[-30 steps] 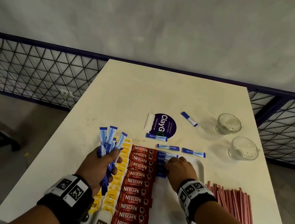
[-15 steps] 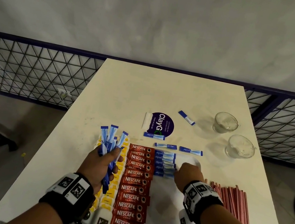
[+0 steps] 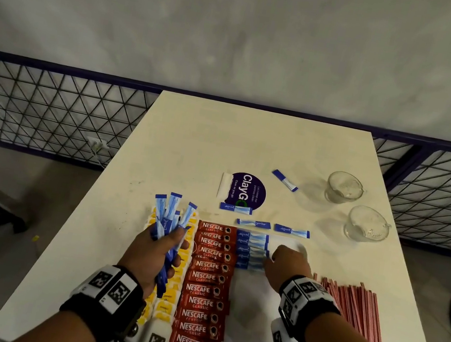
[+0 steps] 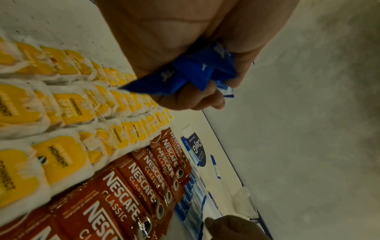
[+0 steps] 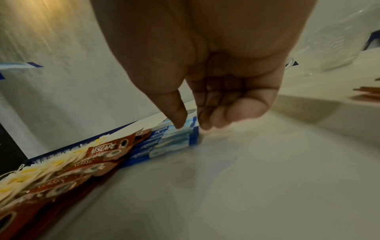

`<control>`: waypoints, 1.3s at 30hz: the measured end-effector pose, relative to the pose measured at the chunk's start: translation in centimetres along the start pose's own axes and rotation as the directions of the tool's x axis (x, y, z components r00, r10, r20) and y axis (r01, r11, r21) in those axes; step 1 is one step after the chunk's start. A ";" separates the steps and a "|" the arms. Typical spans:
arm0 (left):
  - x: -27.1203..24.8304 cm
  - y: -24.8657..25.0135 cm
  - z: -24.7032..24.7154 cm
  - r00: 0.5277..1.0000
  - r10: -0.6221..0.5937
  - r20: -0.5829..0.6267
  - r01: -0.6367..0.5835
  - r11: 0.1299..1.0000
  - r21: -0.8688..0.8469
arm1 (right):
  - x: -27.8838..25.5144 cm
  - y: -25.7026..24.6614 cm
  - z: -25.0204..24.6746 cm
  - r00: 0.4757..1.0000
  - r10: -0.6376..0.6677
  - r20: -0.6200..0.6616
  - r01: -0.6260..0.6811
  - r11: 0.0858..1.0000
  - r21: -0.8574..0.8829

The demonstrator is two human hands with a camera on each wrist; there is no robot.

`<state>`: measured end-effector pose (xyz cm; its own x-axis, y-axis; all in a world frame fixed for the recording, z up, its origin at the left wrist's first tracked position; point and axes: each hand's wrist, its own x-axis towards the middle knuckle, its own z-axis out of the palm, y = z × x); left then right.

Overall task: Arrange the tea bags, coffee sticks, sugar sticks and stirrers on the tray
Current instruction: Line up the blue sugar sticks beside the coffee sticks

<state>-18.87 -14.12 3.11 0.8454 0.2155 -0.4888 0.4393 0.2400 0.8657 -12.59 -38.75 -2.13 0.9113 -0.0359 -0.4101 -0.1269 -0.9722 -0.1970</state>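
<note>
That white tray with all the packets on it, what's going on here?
A person is laying out drink supplies on the white tray. Yellow tea bags and red Nescafe coffee sticks already lie in rows. The left hand grips a bunch of blue sugar sticks; the right hand tidies a short row of them. Red stirrers wait beside the tray.

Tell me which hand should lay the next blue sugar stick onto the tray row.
Right. The right hand is free, its fingertips at the row of blue sugar sticks on the white tray. The left hand grips the bundle of blue sugar sticks, so it likely feeds.
</note>
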 end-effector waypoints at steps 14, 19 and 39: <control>-1.4 0.5 2.0 0.952 -0.011 0.307 -0.050 0.980 0.192 | -4.5 -5.3 -5.2 0.922 -0.370 -0.114 0.341 0.635 0.693; -1.1 0.6 2.0 0.955 0.025 0.295 -0.087 0.976 0.201 | -5.2 -4.7 -5.0 0.915 -0.399 -0.060 0.314 0.609 0.728; -0.6 -0.4 0.1 0.981 0.001 0.195 -0.041 0.978 0.203 | -3.1 3.7 2.6 0.961 0.129 0.244 -0.256 0.744 0.617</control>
<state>-19.51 -14.39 3.06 0.8886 0.0271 -0.4579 0.4570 0.0339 0.8888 -16.86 -41.64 -3.90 0.7638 -0.1029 -0.6372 -0.5698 -0.5711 -0.5909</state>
